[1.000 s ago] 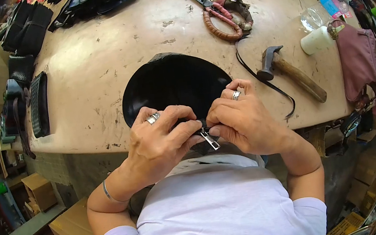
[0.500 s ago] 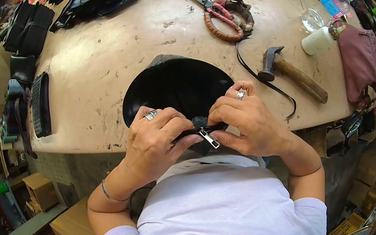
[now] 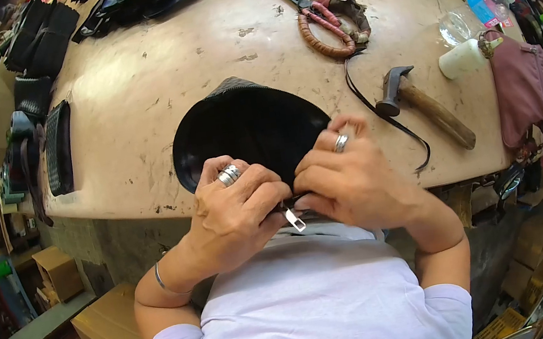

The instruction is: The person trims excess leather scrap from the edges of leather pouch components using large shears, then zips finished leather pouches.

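Observation:
A black pouch [image 3: 245,128] lies open at the table's near edge, its dark inside facing up. My left hand [image 3: 239,208] pinches the pouch's near edge beside the zipper. Close against it, my right hand [image 3: 348,176] grips the same edge from the other side, slightly blurred. A silver zipper pull [image 3: 295,220] hangs below the fingertips of my left hand. The stretch of zipper between the hands is mostly covered by the fingers.
Scissors with wrapped handles [image 3: 324,25], a hammer [image 3: 428,108], a white bottle [image 3: 466,59], a clear plastic bottle [image 3: 483,8] and a pink pouch [image 3: 525,91] are on the right of the table [image 3: 141,118]. Black folded pieces [image 3: 59,148] lie left.
Both hands have drawn closer together at the pouch's edge, the left one moving right and slightly down. The zipper pull has shifted a little left and down. Less of the zipper shows.

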### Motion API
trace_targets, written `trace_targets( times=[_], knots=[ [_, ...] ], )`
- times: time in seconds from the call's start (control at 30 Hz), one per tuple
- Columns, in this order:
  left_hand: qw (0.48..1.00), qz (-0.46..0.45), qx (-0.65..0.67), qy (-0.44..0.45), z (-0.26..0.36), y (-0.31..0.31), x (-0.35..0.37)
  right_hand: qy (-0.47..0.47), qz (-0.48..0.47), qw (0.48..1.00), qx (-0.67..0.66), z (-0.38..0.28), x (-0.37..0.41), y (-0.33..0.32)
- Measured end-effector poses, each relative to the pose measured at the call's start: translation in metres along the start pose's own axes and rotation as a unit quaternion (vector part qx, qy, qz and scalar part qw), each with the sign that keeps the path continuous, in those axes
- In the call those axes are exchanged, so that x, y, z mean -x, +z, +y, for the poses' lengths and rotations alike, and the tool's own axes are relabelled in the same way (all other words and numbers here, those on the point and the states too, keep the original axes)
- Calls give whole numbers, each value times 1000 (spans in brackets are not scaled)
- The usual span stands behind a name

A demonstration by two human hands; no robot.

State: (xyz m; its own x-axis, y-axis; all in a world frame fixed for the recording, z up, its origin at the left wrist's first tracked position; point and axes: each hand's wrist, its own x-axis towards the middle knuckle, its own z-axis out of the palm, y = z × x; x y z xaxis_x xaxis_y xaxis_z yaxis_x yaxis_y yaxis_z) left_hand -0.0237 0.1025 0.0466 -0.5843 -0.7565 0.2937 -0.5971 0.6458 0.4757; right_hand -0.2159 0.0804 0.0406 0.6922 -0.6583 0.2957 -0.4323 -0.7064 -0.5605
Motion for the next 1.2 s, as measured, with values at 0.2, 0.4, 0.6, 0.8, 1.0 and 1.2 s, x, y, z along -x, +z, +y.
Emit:
trace_targets(
  times=[0.2, 0.4, 0.6, 0.8, 1.0, 1.2],
  knots=[
    [992, 44, 105, 50, -14, -40, -5, -85, 51, 994, 45, 11, -22, -20],
    [764, 296, 573, -28, -35, -18, 1, -29, -3, 992, -124, 32, -27, -28],
    [720, 280, 628, -95, -67, 2, 14, 113, -53, 964, -236, 38, -34, 5],
    [720, 244, 636, -134, -65, 2, 11, 88, -84, 970, -210, -9, -49, 10],
    [611, 254, 739, -125, -83, 12, 19, 141, -104, 964, -202, 31, -28, -3],
    [654, 227, 697, -187, -90, 18, 18, 241, -101, 929, -264, 53, -16, -6]
  ],
)
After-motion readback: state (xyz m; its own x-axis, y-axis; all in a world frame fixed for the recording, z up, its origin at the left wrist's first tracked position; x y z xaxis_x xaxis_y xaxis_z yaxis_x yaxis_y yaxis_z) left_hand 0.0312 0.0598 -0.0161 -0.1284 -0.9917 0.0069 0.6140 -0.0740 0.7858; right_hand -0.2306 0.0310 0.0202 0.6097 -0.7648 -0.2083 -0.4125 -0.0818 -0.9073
